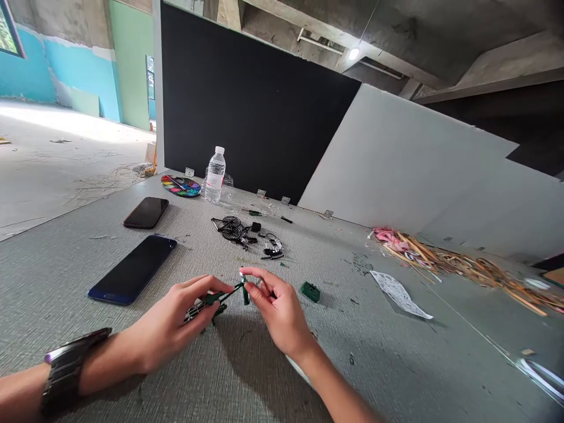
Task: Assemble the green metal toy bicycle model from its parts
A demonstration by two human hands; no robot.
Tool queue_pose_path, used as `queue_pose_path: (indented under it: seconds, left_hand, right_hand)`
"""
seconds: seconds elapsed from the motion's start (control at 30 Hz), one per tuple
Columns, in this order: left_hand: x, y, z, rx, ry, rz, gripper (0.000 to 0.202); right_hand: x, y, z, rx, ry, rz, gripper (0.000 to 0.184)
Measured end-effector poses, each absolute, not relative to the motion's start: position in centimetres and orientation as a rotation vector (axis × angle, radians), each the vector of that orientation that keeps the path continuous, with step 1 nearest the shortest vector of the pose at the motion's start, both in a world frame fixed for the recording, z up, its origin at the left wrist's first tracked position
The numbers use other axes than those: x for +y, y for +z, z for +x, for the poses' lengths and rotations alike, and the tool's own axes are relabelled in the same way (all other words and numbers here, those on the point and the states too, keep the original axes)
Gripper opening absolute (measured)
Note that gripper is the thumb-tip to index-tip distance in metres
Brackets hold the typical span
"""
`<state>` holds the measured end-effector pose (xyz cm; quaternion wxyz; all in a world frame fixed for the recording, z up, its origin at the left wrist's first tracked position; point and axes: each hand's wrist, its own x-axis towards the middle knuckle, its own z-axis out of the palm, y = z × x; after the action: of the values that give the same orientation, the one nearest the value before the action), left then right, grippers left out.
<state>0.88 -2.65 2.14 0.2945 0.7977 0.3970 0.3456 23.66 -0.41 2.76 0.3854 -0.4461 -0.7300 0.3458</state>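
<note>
- Your left hand (174, 314) is closed on the green model bicycle frame (218, 298), pinching its thin tube between thumb and fingers.
- Your right hand (277, 314) is also closed, thumb and forefinger pinching the upright green end of the frame. A small dark piece under those fingers is too hidden to identify.
- The frame sits in the air between your hands, above the desk (352, 358), with a black-and-silver part (194, 312) at its far left end.
- Work at the fingertips, as you are now: this leaves the joint between your hands in view. Rest your wrists close to the desk for steadiness, and hold the thin tube gently.
- Just beyond your right hand lies a green plastic block (311, 292).
- Farther ahead lie a black miniature bicycle (231, 229), small black and silver parts (272, 247) and a small green-handled screwdriver (255, 212).
- Off to your left are two smartphones (132, 269) (145, 212); a printed paper sheet (399, 294) lies to your right.
</note>
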Motion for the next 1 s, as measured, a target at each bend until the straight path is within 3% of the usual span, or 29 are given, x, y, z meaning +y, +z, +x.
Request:
queue_pose_path:
  seconds: [1.0]
  left_hand:
    - [-2.71, 2.14, 0.72, 1.045, 0.917, 2.141, 0.025]
  right_hand:
    - [-0.2, 2.76, 23.83, -1.864, 0.879, -1.171, 0.029]
